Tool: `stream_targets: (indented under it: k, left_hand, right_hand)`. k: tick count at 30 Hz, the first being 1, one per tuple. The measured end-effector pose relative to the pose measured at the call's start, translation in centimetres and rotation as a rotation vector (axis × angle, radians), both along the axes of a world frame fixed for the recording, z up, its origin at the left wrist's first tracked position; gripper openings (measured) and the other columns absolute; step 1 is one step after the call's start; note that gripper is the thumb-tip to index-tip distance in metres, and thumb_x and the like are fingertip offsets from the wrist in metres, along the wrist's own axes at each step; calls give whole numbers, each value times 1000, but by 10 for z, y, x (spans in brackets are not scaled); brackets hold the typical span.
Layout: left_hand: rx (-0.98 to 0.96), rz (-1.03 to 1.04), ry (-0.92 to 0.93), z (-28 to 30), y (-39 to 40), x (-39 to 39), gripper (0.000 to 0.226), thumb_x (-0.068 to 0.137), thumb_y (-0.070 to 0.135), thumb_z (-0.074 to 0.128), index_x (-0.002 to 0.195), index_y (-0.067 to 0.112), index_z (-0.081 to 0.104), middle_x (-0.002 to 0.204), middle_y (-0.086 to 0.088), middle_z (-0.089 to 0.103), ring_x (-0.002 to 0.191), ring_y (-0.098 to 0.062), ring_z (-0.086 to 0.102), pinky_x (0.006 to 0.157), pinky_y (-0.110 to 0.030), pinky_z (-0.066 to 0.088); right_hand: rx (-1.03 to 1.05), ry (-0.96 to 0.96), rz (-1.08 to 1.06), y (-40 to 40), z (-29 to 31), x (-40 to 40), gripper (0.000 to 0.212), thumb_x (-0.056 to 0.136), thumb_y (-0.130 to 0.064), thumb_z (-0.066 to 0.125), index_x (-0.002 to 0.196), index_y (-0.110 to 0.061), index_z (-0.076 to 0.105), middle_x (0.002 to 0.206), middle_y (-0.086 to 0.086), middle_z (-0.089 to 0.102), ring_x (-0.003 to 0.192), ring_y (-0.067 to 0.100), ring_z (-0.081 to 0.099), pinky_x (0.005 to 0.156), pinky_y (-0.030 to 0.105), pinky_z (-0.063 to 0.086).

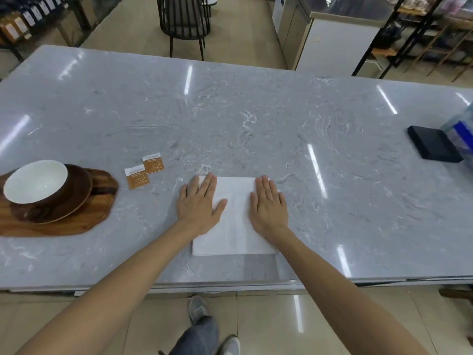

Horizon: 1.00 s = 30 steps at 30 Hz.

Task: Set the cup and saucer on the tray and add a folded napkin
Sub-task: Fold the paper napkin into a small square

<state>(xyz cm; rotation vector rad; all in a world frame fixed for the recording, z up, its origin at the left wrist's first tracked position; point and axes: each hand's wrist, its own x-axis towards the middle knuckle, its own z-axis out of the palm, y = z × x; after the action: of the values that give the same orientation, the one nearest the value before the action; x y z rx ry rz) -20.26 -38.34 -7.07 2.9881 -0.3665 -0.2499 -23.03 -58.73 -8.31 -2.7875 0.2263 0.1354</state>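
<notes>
On counter [256,124], napkin [236,216] flat under left hand [199,204], right hand [268,204].

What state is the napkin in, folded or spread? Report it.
Cannot tell for certain: the napkin lies flat on the table as a neat rectangle, pressed under the left hand and right hand.

A single wide-angle camera sits at head height and looks forward and steeply down across the grey marble table [256,124], close enough that both forearms reach in from the bottom edge. The near table edge, floor tiles [268,324] and shoes [198,310] fall within view below; straight lines bow toward the frame's edges.
</notes>
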Motion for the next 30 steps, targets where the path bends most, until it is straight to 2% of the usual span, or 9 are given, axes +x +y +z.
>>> stream_targets:
  k: [7,10,12,15,18,20,23,27,30]
  left_hand:
    - [31,56,48,19,16,-34,68,102,53,18,161,21,10,169,8,13,153,-29,10,120,-50,18]
    - [93,47,-55,30,20,-56,67,97,53,30,149,13,40,152,-1,43,140,-29,32,111,-48,25]
    - [102,53,-117,34,22,-66,58,94,52,36,127,12,62,129,-5,60,128,-29,42,103,-47,30]
    - [56,46,-188,39,29,-63,47,93,45,46,96,9,76,105,-9,66,117,-31,48,96,-46,36]
    - [-22,-22,-211,45,39,-44,38,92,37,54,79,8,75,97,-10,65,112,-34,51,91,-46,40]
    - [-156,-123,-176,48,39,-22,27,94,28,56,83,9,73,99,-8,63,111,-32,51,90,-46,44]
    - [-357,-271,-70,51,22,20,20,96,12,56,111,8,68,114,-10,60,116,-32,50,95,-45,46]
    - [-270,-373,176,52,-15,74,43,101,20,54,143,11,50,143,-13,50,134,-32,43,110,-39,36]
    - [-184,-436,282,55,-32,104,53,97,21,62,146,11,47,139,-18,55,132,-34,48,107,-36,36]
  right_hand:
    - [-85,7,348,-21,11,37,56,110,-43,16,163,-27,8,172,-10,5,158,16,1,128,46,0]
    - [-124,19,528,-22,19,52,55,110,-43,18,163,-31,9,171,-12,6,158,14,3,128,47,7]
    - [-97,2,580,-18,23,53,55,110,-42,24,163,-30,13,171,-10,10,158,16,8,127,46,12]
    - [64,-99,385,-21,29,42,55,106,-34,47,157,-17,35,164,7,34,150,29,32,120,45,30]
    - [181,-133,108,-40,35,22,39,100,-29,58,133,-9,61,132,15,62,124,36,55,103,41,45]
    - [151,-33,57,-56,39,10,34,98,-33,61,123,-11,66,117,11,63,111,32,59,93,38,50]
    - [116,144,36,-72,46,-1,40,91,-36,70,126,-17,62,114,4,58,100,22,58,85,31,49]
    - [144,280,16,-82,55,6,34,85,-30,76,115,-17,63,110,3,65,93,18,58,79,30,49]
    - [136,338,-7,-81,58,12,34,83,-30,79,112,-18,64,101,-3,63,95,18,61,83,29,51]
